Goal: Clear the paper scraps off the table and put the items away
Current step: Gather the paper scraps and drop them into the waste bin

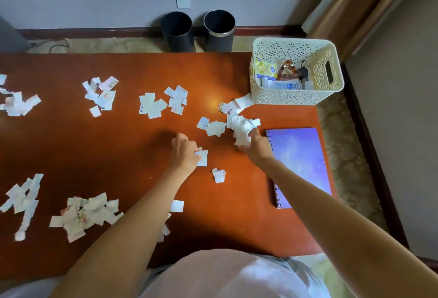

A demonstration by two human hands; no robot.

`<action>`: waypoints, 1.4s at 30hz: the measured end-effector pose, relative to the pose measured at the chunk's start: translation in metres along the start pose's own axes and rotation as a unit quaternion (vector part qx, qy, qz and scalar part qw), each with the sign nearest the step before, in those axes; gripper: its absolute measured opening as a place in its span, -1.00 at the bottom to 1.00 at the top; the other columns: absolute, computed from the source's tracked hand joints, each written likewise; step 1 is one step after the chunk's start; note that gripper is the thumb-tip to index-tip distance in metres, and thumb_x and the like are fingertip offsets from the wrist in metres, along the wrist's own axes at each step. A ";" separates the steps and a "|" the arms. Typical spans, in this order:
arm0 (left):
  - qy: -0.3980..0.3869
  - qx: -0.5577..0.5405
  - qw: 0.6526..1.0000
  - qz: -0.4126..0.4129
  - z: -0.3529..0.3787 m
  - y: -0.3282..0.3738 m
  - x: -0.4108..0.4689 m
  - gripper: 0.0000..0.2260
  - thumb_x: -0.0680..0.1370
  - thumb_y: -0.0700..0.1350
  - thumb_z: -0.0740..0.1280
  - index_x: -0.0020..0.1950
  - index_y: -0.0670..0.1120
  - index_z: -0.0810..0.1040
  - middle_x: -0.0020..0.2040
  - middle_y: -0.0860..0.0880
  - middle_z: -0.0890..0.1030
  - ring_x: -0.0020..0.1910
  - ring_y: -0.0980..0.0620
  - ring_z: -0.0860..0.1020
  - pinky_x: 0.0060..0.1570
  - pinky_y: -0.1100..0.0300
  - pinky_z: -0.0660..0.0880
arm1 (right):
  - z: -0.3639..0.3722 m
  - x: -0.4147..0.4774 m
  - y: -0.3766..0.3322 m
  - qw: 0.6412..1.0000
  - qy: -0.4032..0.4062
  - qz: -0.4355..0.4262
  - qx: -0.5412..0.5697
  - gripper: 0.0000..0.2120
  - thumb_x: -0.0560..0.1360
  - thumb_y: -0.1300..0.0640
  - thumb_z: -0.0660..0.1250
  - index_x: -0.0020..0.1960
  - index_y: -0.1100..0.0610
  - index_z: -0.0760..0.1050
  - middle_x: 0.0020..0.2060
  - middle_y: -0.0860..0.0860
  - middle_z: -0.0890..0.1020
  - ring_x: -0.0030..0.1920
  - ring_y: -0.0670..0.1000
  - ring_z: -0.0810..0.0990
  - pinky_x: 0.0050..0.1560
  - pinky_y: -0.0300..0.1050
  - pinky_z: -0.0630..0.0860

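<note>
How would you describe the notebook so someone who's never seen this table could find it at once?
Start at the reddish wooden table and go to its right edge, nearer the person than the white lattice basket. The notebook lies flat there, beside the right hand; it alone is purple and spiral-bound among white paper scraps.

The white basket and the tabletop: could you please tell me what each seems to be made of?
The basket looks like moulded plastic, cream and matt: its walls are pierced in a regular lace pattern, with a cut-out handle. The table seems wood or veneer, reddish-brown with a glossy finish: a light glare reflects off it.
</note>
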State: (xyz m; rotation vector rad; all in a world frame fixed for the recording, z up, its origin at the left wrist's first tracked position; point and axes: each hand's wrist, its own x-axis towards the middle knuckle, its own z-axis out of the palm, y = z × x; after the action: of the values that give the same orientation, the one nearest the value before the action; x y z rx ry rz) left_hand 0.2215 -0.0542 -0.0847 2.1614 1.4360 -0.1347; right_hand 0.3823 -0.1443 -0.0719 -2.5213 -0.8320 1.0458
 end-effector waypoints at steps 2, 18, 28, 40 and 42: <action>-0.020 0.009 1.000 0.009 0.005 0.002 0.002 -0.79 0.51 -0.17 0.37 0.09 -0.24 0.61 0.26 -0.13 0.42 0.22 -0.07 0.41 0.11 0.20 0.50 | 0.002 0.009 0.002 1.000 0.012 0.011 -0.018 -0.47 0.49 0.18 0.36 0.33 0.32 0.19 0.09 0.32 0.55 0.08 0.29 0.55 -0.11 0.02 0.46; -0.097 -0.100 0.990 0.027 0.002 0.005 -0.001 -0.70 0.47 -0.27 0.40 0.18 -0.20 0.47 0.11 -0.18 0.56 -0.07 0.05 0.46 -0.27 0.43 0.40 | 0.012 0.013 0.014 0.999 0.033 0.011 0.006 -0.77 0.44 0.08 0.41 -0.09 0.27 0.60 -0.10 0.15 0.55 -0.14 0.11 0.47 -0.22 -0.14 0.32; -0.223 -0.003 0.968 0.112 0.030 0.019 -0.031 -0.76 0.49 -0.33 0.34 0.11 -0.16 0.42 0.19 -0.10 0.35 0.19 -0.09 0.47 0.09 0.09 0.54 | 0.019 -0.004 0.026 0.999 0.037 -0.008 -0.020 -0.75 0.48 0.08 0.37 -0.09 0.30 0.57 -0.09 0.06 0.37 -0.20 0.11 0.45 -0.22 -0.06 0.41; -0.081 -0.034 0.995 0.055 -0.002 0.044 0.025 -0.73 0.51 -0.28 0.33 0.19 -0.19 0.42 0.16 -0.21 0.57 0.15 -0.21 0.53 0.01 0.04 0.47 | -0.001 0.025 0.019 0.990 0.095 -0.089 -0.062 -0.77 0.44 0.16 0.39 0.00 0.32 0.55 0.18 0.16 0.39 0.16 0.16 0.42 -0.18 -0.03 0.48; -0.075 -0.047 0.995 0.038 -0.009 0.051 0.038 -0.61 0.49 -0.29 0.36 0.28 -0.20 0.33 0.20 -0.24 0.53 0.20 -0.24 0.50 0.05 0.01 0.46 | -0.004 0.033 0.015 0.984 0.088 -0.113 -0.109 -0.77 0.44 0.19 0.38 0.03 0.29 0.58 0.31 0.14 0.36 0.29 0.18 0.30 0.00 0.00 0.48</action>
State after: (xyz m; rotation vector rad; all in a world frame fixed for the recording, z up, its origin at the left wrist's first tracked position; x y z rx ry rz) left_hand 0.2804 -0.0333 -0.0722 2.0800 1.2493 -0.1932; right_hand 0.4100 -0.1366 -0.0941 -2.5700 -1.2016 0.6803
